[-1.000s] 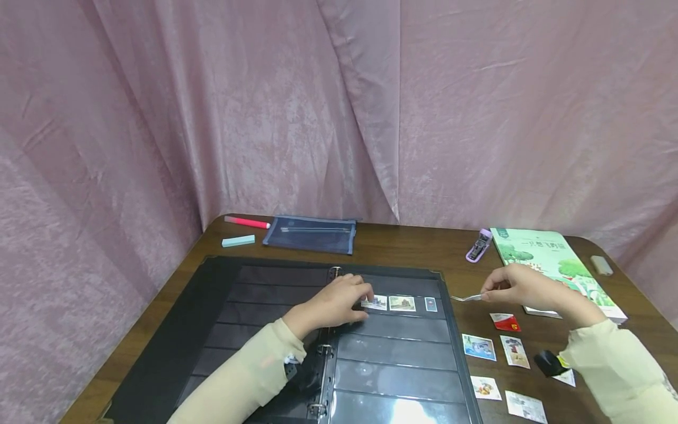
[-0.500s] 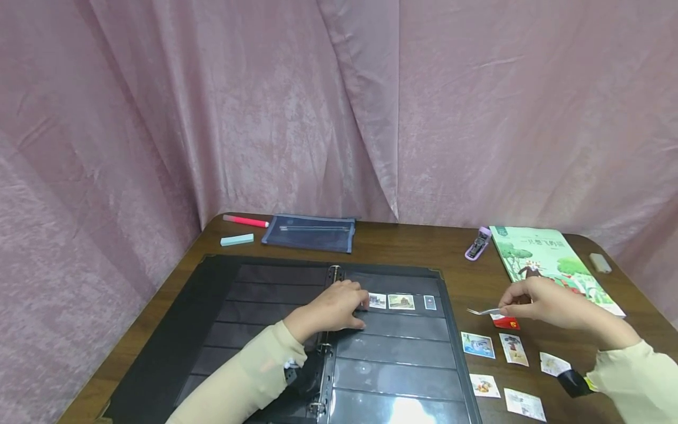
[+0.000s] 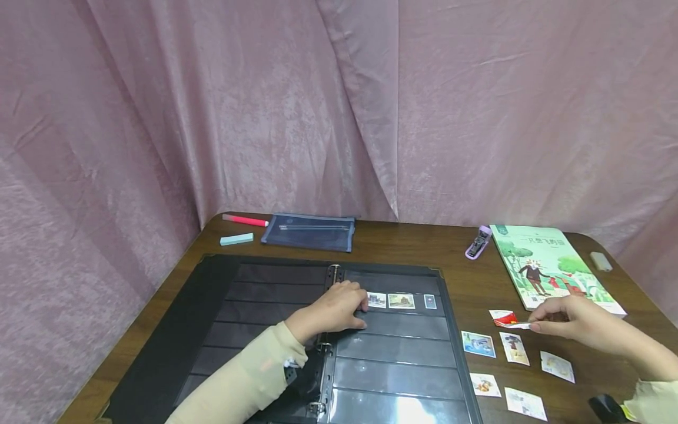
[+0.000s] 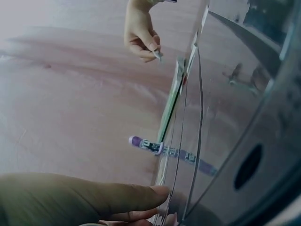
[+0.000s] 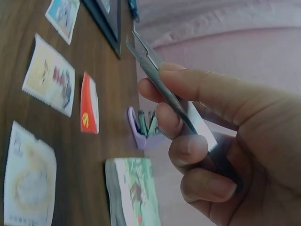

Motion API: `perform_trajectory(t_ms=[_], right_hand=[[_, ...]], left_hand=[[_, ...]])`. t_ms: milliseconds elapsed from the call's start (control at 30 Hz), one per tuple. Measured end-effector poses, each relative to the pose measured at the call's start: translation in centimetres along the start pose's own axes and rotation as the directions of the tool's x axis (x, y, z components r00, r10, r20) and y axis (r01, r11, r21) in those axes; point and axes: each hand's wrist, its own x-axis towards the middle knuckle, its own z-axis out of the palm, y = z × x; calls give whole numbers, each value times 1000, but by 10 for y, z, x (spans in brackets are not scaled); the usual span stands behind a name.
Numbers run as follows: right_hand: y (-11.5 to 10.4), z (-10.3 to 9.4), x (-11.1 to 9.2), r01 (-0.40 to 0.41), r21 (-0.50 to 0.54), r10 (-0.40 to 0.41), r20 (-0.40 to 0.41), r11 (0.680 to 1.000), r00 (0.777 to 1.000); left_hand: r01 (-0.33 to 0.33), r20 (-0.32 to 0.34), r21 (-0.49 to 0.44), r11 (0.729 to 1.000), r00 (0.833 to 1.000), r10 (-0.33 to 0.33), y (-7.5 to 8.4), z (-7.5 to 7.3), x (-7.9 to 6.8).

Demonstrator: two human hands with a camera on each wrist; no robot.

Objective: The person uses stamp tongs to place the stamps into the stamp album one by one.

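Note:
An open black stamp album [image 3: 394, 354] lies on the table in the head view. My left hand [image 3: 329, 309] rests on its right page near the binder rings, fingers loosely bent and touching the page beside a row of small stamps [image 3: 401, 301]. Tweezers [image 5: 175, 104] with bent tips are pinched between the thumb and fingers of my right hand [image 3: 582, 324]. Their tips stand apart, with nothing between them in the right wrist view. In the head view the tweezers overlap a red-and-white stamp [image 3: 507, 317]; the right wrist view shows that stamp [image 5: 89, 103] apart from them.
Several loose stamps [image 3: 478, 344] lie right of the album. Behind the right hand are a green picture book [image 3: 551, 259], a purple device [image 3: 478, 242] and an eraser-like block [image 3: 601, 261]. At the back left are a blue pouch [image 3: 309, 232], a red pen [image 3: 245, 220] and a light-blue stick [image 3: 236, 239].
My right hand has moved rightward and nearer with the tweezers, from beside the album's edge to the red-and-white stamp. The left hand has shifted slightly left along the stamp row.

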Motion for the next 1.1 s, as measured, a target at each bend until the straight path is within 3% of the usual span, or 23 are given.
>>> perform_trajectory(t_ms=[267, 400, 567, 833, 1100], right_hand=[[20, -1, -13, -32, 10, 33, -16, 999, 999], [27, -4, -16, -48, 36, 48, 18, 998, 999], [34, -6, -15, -90, 42, 87, 67, 995, 994], [47, -13, -14, -106, 45, 103, 53, 993, 993], [58, -16, -10, -109, 26, 106, 88, 994, 990]], left_hand=[[1, 19, 17, 1000, 1000, -1, 2, -1, -1], [1, 26, 19, 1000, 1000, -2, 1, -1, -1], [3, 32, 9, 1000, 999, -3, 1, 0, -1], [1, 50, 5, 1000, 999, -2, 0, 0, -1], [-13, 18, -10, 1000, 1000, 13, -1, 0, 0]])
